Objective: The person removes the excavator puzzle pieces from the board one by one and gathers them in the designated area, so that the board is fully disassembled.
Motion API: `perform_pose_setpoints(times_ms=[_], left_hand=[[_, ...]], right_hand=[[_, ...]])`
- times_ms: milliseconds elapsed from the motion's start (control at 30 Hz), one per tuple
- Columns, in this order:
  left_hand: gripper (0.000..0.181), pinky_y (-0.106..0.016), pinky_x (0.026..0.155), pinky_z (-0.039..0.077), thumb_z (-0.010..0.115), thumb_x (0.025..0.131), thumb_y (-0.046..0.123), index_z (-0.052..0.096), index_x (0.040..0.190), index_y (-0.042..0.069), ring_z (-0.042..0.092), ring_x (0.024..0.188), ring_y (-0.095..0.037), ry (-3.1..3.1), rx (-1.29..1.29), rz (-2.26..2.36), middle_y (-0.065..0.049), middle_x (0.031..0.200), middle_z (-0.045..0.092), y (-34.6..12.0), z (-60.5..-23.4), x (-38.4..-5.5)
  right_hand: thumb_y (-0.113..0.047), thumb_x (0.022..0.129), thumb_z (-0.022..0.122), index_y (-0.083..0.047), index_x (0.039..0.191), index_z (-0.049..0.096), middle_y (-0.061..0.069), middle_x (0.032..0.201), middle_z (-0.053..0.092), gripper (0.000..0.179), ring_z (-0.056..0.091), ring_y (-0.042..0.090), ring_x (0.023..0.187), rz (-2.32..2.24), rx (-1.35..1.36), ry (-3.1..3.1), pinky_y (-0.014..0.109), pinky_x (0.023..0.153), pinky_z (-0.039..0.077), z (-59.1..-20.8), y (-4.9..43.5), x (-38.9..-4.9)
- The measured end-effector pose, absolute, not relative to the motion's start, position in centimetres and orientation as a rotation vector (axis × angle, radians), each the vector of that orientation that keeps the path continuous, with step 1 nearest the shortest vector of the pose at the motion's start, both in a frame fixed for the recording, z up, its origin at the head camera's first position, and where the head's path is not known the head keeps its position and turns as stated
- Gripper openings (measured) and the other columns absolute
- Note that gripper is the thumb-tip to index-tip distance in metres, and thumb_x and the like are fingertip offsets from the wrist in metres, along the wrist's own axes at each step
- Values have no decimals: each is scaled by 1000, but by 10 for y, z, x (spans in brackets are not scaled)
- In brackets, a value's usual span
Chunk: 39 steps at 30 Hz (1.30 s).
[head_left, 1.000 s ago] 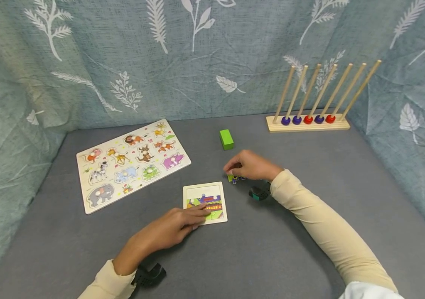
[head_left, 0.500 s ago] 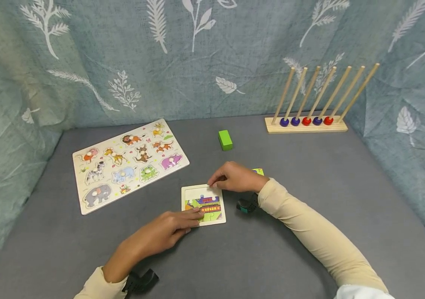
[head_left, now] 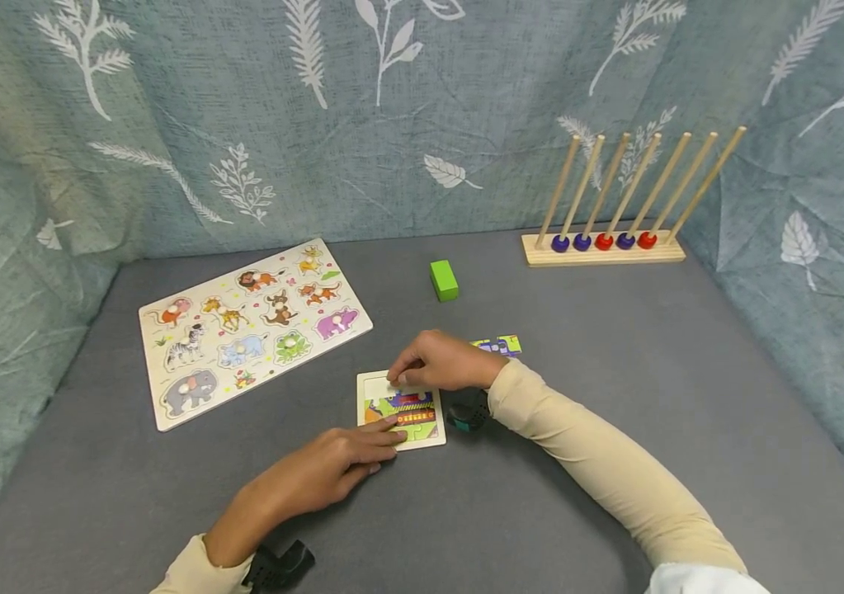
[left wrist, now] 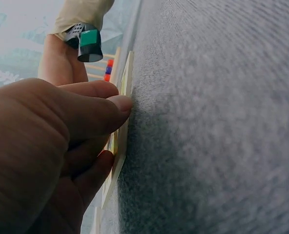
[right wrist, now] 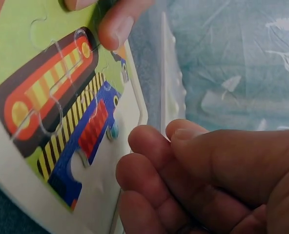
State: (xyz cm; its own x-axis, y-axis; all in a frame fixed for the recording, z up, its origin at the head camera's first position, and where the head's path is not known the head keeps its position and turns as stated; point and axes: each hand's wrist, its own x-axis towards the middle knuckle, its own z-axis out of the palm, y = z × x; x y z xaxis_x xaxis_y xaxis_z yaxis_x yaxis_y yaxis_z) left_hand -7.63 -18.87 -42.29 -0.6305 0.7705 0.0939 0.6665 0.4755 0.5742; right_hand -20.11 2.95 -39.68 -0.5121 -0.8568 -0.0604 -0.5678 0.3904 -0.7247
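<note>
A small jigsaw board (head_left: pixel 436 437) with a pale wooden frame lies on the grey table. Its lower part bears fitted pieces with a digger picture (right wrist: pixel 61 83); the upper part is bare wood. My left hand (head_left: pixel 343 466) rests its outstretched fingers on the fitted pieces, thumb near the board's edge (left wrist: pixel 120 156). Over the bare upper part hangs my right hand (head_left: pixel 444 360), fingers curled and thumb against the index finger (right wrist: pixel 149 141). No piece shows between these fingertips in the right wrist view. Loose puzzle pieces (head_left: pixel 506 345) lie behind the right hand, partly hidden by it.
At the left lies a large animal peg puzzle (head_left: pixel 254 330). A green block (head_left: pixel 444 280) stands behind the small board. Toward the back right is a wooden rack (head_left: pixel 603 257) with upright rods and red and blue beads. A patterned cloth (head_left: pixel 362 165) hangs behind the table.
My right hand has moved left from the loose pieces to above the board's bare upper part, uncovering some of those pieces. The left hand stays on the board.
</note>
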Motion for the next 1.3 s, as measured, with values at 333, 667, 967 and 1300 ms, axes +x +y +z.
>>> perform_pose_setpoints(times_ms=[333,667,967,1300], left_hand=[[35,-44,96,48,65,90,-4,67,125,3,45,132,-27,2599,1275,855,-7,135,58,-188,-426,-77],[37,-42,95,49,64,85,-13,69,119,0,53,125,-25,2623,1336,852,-9,130,61,-188,-429,-79],[39,-42,95,48,64,84,-15,68,120,0,52,126,-25,2629,1314,822,-9,132,60,-187,-428,-78],[38,-41,96,48,64,84,-15,69,119,-1,51,126,-25,2610,1277,875,-9,131,61,-187,-426,-78]], right_hand=[[-2,95,61,0,108,74,3,98,73,19,64,1,83,-918,-1256,2162,18,74,51,-399,19,-199],[-2,94,61,-1,109,73,2,99,73,19,65,2,86,-905,-1223,2152,18,77,51,-399,16,-198],[-7,94,65,-3,109,74,1,97,73,18,64,2,86,-912,-1200,2143,19,78,50,-404,12,-198],[-5,95,62,-3,105,74,0,94,73,16,60,1,79,-962,-1196,2163,18,76,49,-407,11,-196]])
